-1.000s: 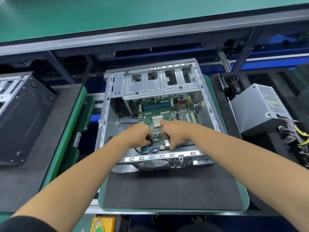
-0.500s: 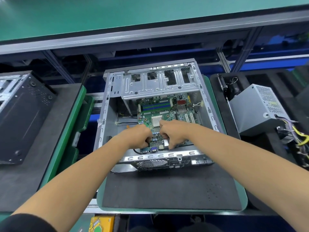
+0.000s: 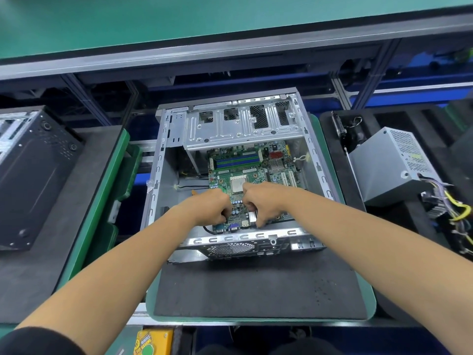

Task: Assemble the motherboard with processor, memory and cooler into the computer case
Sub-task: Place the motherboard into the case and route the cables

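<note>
with little changed since a second ago, our left hand [image 3: 210, 210] and right hand [image 3: 261, 204] still grip the motherboard [image 3: 239, 172], seating it in the case [image 3: 163, 155].

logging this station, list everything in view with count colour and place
case: 1, silver, open, centre on mat
motherboard: 1, green, inside case
processor: 1, silver, mid board, no cooler on it
memory: blue and green sticks, count unclear, far end of board
mat: 1, black, under case
power supply: 1, grey, right, coloured wires
second case: 1, black, left
left hand: 1, fingers curled at board's near edge
right hand: 1, same, beside it
</note>
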The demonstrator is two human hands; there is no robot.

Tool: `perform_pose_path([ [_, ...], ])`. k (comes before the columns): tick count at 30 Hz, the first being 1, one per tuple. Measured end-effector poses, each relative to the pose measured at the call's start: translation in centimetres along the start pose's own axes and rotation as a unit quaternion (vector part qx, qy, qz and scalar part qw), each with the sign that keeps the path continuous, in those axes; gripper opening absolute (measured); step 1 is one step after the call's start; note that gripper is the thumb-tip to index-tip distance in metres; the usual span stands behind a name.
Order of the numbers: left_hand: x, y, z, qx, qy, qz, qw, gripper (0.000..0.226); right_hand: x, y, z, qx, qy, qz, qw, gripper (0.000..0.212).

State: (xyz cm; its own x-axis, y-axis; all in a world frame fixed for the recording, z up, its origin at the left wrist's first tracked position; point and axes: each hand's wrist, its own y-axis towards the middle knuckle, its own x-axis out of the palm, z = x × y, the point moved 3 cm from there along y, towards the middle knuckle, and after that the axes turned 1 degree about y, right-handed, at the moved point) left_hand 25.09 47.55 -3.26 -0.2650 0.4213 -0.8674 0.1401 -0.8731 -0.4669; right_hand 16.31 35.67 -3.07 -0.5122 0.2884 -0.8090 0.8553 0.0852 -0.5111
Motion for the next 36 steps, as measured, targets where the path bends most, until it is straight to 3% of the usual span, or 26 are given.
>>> perform_pose_path([
  [21, 0.3, 0.5, 0.8, 0.023, 0.078, -0.049, 0.996, 0.02, 0.0, -0.1, 0.0, -0.001, 0.012, -0.001, 1.0, 0.034],
  [31, 0.3, 0.8, 1.6, 0.064, 0.229, -0.064, 0.969, 0.008, -0.3, -0.3, -0.2, 0.0, 0.002, -0.003, 1.0, 0.035],
  [36, 0.4, 1.0, 1.8, 0.083, 0.239, -0.059, 0.965, 0.007, -0.3, -0.3, -0.2, 0.003, 0.004, -0.006, 1.0, 0.038],
])
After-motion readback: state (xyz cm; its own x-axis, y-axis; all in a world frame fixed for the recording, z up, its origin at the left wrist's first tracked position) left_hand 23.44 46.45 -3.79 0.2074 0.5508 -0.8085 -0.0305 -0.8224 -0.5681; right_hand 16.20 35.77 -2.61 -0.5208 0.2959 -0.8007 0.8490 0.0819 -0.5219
